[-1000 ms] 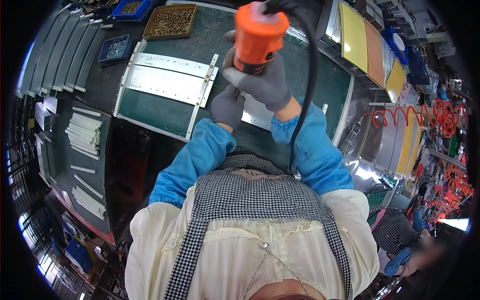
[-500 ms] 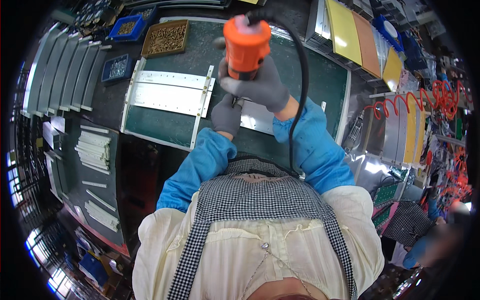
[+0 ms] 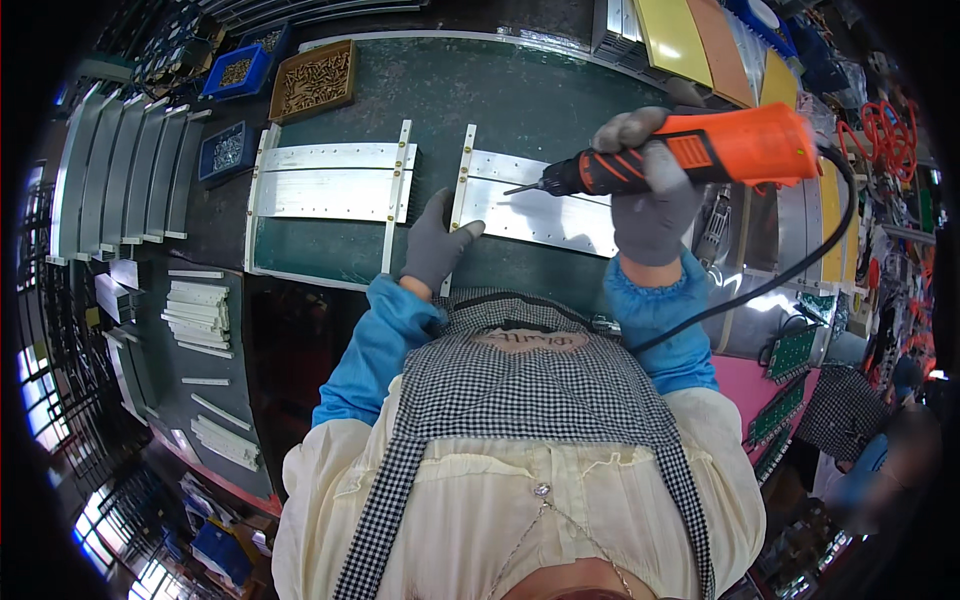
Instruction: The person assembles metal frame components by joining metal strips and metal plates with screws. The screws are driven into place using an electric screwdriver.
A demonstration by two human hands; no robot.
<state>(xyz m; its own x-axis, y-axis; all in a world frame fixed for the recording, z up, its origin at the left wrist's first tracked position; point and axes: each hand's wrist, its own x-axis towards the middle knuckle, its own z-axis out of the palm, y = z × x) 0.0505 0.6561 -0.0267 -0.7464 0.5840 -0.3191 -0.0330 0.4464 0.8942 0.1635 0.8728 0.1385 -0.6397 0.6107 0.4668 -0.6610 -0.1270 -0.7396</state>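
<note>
My right hand (image 3: 655, 190), gloved in grey, is closed around an orange and black electric screwdriver (image 3: 705, 150). The tool lies sideways, its thin bit pointing left above a silver metal panel (image 3: 545, 215). A narrow metal strip (image 3: 461, 185) with brass-coloured screws crosses the panel's left end. At the strip's near part, my left hand (image 3: 438, 248) has its thumb across it and its index finger along the outer side. A similar panel (image 3: 325, 190) lies to the left, with a strip (image 3: 401, 185) at its right end and another (image 3: 262, 190) at its left.
On the far left stand a wooden tray (image 3: 313, 82) of brass-coloured screws and blue bins (image 3: 236, 72) of small hardware. Curved metal panels (image 3: 120, 180) and white strips (image 3: 198, 315) lie left. A black cable (image 3: 790, 275) trails from the tool. Another person (image 3: 850, 430) is at right.
The screwdriver has swung from upright over the strip to sideways, moving right with my right hand. My left hand has shifted slightly left and its thumb now shows. The strip and panel are uncovered.
</note>
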